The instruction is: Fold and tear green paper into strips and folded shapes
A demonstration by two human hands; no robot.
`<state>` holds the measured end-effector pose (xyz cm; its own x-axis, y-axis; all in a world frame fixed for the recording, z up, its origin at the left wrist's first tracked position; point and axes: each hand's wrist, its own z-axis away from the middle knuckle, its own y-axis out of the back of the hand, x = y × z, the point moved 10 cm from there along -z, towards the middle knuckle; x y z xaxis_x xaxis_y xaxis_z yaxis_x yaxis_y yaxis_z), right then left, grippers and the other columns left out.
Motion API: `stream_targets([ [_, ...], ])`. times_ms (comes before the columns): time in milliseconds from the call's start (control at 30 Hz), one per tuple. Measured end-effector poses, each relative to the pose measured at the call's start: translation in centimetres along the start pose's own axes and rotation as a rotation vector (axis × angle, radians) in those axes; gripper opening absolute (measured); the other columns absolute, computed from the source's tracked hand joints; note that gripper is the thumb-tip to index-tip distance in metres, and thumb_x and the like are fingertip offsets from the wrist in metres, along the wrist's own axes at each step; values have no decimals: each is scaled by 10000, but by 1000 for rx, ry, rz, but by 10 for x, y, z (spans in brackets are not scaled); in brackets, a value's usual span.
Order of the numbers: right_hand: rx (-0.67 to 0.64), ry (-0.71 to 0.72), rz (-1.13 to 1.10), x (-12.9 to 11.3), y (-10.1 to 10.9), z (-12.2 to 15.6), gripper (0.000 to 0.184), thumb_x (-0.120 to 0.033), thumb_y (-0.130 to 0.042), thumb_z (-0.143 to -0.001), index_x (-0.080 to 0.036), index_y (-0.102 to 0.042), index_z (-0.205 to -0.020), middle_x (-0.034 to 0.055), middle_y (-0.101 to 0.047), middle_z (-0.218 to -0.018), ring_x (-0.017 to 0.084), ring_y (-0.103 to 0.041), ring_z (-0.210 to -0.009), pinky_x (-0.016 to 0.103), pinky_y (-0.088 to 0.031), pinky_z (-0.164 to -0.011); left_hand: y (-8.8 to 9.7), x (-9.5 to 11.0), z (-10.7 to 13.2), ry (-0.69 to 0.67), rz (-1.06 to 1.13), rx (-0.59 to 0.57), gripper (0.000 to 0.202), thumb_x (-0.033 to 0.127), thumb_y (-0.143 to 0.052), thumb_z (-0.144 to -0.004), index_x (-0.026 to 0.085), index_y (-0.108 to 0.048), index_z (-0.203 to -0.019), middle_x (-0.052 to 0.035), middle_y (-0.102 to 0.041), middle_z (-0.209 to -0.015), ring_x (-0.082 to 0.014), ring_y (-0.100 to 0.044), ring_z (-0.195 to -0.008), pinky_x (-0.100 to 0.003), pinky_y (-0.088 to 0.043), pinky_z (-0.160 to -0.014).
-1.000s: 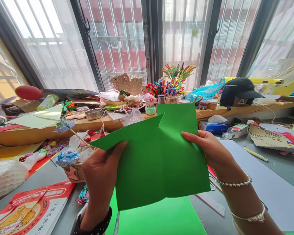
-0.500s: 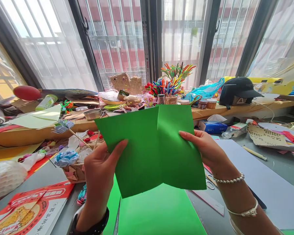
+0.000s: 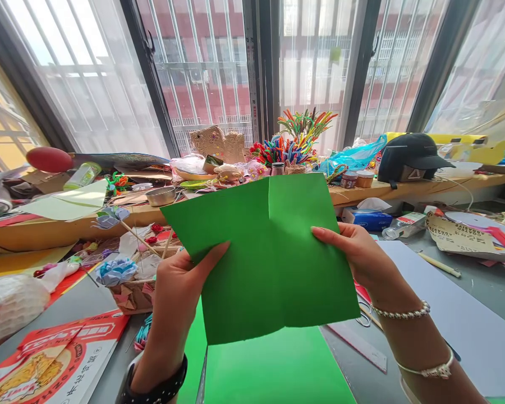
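Observation:
I hold a green sheet of paper [image 3: 265,258] up in front of me with both hands. It has a crease or split running down its middle from the top edge. My left hand [image 3: 180,292] pinches its left edge, thumb on the front. My right hand [image 3: 353,255] grips its right edge, thumb across the front. A second green sheet [image 3: 273,370] lies flat on the table below.
The grey table holds a red printed box [image 3: 50,359] at the left, paper flowers [image 3: 113,269], a white sheet [image 3: 454,314] and a ruler [image 3: 362,348] at the right. A wooden ledge [image 3: 67,224] behind carries craft clutter, pipe cleaners [image 3: 298,137] and a black cap [image 3: 408,154].
The left half of the green sheet has swung up and level with the right half, so the gap at the top has closed. My left thumb has shifted slightly right.

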<state>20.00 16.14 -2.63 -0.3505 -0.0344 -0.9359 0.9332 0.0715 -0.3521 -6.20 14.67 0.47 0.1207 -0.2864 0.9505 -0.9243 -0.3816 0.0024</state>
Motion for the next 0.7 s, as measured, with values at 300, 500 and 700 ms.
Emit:
stream_targets([
  [300, -2, -81, -93, 9, -1, -2, 102, -188, -684, -634, -133, -679, -720, 41, -697, -614, 156, -635, -483, 222, -541, -436, 10, 12, 13, -59, -84, 165, 215, 316, -725, -518, 211, -704, -704, 45, -671, -583, -118, -552, -509, -198, -444, -434],
  [500, 10, -81, -90, 9, 1, -2, 104, -182, -680, -639, -134, -676, -732, 37, -698, -622, 153, -634, -492, 231, -543, -454, 11, 12, 14, -84, -113, 166, 209, 325, -722, -524, 221, -709, -705, 57, -660, -565, -106, -530, -496, -184, -428, -429],
  [700, -15, -83, -93, 12, -1, -4, 104, -191, -674, -650, -137, -677, -740, 38, -702, -639, 153, -639, -508, 231, -548, -469, 13, 23, 17, -149, -197, 204, 167, 336, -709, -544, 227, -704, -670, 66, -652, -540, -104, -534, -506, -169, -420, -417],
])
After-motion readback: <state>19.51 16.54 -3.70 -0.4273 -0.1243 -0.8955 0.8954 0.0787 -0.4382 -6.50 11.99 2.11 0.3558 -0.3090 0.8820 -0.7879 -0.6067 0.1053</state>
